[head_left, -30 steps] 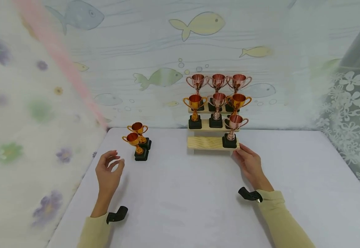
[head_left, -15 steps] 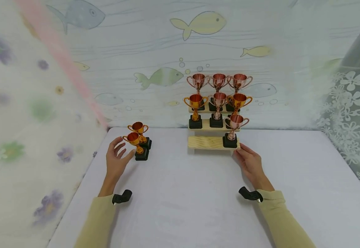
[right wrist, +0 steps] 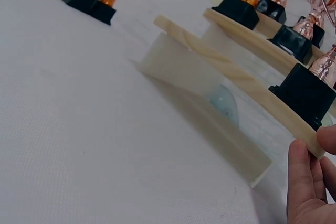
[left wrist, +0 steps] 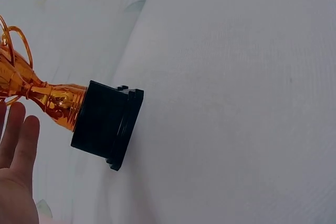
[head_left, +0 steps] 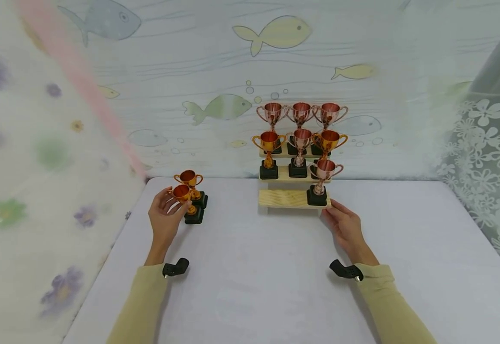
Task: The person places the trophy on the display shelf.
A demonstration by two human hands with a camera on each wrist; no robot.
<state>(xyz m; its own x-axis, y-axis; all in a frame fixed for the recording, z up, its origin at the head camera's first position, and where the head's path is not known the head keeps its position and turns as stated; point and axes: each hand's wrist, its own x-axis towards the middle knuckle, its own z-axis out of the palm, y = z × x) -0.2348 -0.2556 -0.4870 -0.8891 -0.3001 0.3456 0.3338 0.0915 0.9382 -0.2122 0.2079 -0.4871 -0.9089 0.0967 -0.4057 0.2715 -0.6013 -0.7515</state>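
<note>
Two gold trophy cups with black bases stand close together at the table's left. My left hand (head_left: 165, 222) holds the front gold trophy (head_left: 181, 192) by its cup, thumb on the near side and fingers by the left handle. In the left wrist view its black base (left wrist: 102, 121) shows beside my fingers. Just behind it is the second gold trophy (head_left: 188, 177). To the right is a three-step wooden display stand (head_left: 281, 198). My right hand (head_left: 346, 229) grips the bottom step's right end, thumb above and fingers beneath. Beside that thumb stands a rose-gold trophy (head_left: 318, 191).
On the stand's middle step are a gold trophy (head_left: 269, 148), a rose-gold trophy (head_left: 300, 143) and another gold trophy (head_left: 329, 140). Three rose-gold trophies (head_left: 300, 112) line the top step. A white cloth (head_left: 241, 277) covers the table; a fish-print curtain (head_left: 215, 48) hangs behind.
My left hand has moved forward and right, from apart from the front gold trophy to around its cup. My right hand stays on the stand.
</note>
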